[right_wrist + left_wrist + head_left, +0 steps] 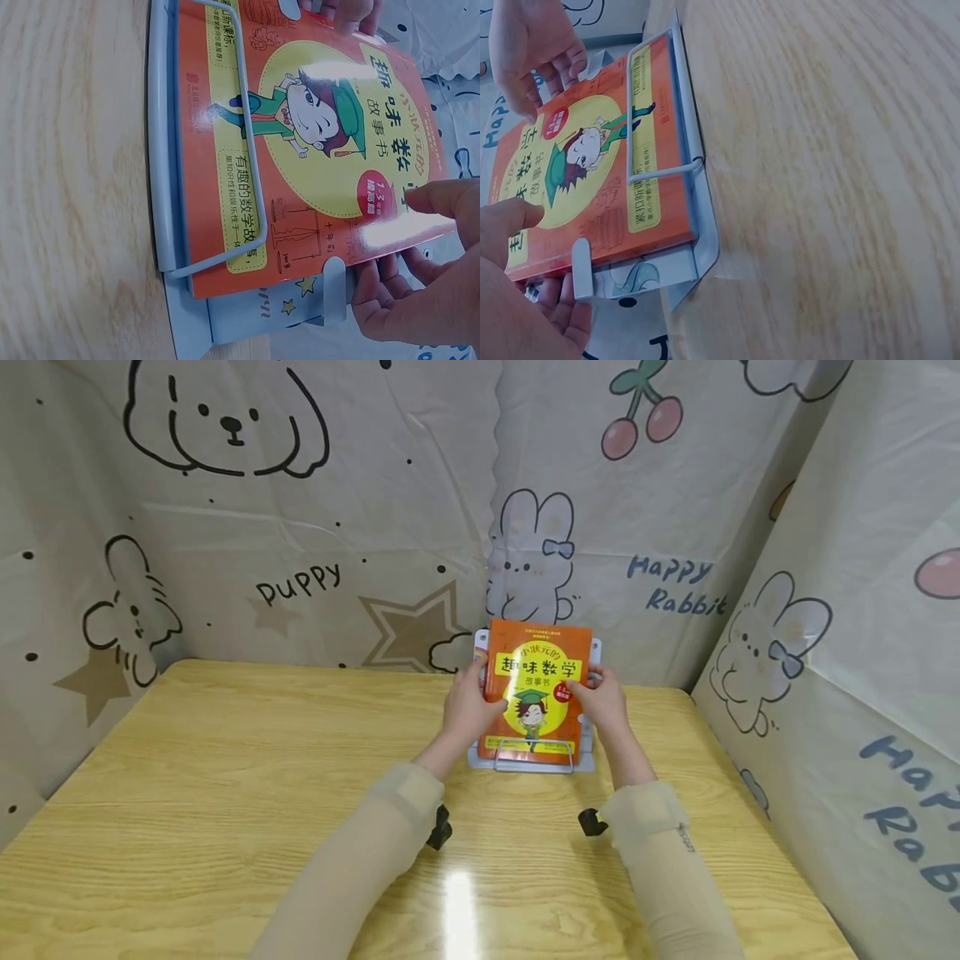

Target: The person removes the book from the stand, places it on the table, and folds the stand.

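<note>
An orange book (532, 714) with a yellow circle and a cartoon child in a green cap leans upright on a light blue book stand (478, 763). The stand's wire holder (631, 135) crosses the lower cover, and small side clips (334, 289) stand at the book's edges. My left hand (467, 706) grips the left edge, thumb on the cover and fingers behind. At the opposite edge, my right hand (609, 703) pinches the book the same way, its thumb near the red round label (375, 193). The fingertips behind the book are partly hidden.
The stand rests on a wooden table (262, 760) near its back edge. Printed cloth (390, 510) hangs behind, and more hangs along the right side (862, 677). A black wrist device (592, 822) shows beside the right sleeve, another (439, 828) beside the left sleeve.
</note>
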`<state>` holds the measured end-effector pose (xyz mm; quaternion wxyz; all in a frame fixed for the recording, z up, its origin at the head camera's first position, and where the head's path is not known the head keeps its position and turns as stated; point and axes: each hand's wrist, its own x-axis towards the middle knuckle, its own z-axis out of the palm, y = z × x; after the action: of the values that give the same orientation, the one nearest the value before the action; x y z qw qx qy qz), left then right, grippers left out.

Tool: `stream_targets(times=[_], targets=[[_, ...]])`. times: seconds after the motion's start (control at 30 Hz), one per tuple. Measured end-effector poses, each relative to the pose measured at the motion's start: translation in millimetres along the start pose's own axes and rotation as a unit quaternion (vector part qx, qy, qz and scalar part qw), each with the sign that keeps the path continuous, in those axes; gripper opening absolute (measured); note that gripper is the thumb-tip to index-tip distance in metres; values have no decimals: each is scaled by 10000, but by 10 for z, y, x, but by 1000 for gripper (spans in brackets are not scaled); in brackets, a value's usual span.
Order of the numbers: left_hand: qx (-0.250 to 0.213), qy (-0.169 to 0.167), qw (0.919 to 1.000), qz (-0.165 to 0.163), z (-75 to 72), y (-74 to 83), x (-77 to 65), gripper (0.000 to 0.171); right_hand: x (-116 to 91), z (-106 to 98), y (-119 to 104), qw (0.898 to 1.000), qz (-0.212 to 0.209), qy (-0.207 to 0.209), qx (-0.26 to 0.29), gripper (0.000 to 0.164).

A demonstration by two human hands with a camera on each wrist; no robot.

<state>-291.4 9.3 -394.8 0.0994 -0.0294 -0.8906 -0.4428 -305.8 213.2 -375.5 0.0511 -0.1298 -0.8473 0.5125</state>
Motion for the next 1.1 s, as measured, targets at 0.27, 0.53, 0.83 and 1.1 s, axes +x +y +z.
stream_targets(times=[0.27,0.53,0.83,1.1], targets=[[-67,169,9998,49,40,-46,3,76,50,-21,5,9995,-165,134,-245,42],[-104,303,9993,178,75,-102,21,73,72,-33,96,9977,-517,93,-418,41],[-145,488,9985,201,106,-141,38,67,80,-24,135,9962,-761,148,-390,43],[-438,614,9969,203,73,-88,62,66,121,-33,69,9962,-809,235,-208,43]])
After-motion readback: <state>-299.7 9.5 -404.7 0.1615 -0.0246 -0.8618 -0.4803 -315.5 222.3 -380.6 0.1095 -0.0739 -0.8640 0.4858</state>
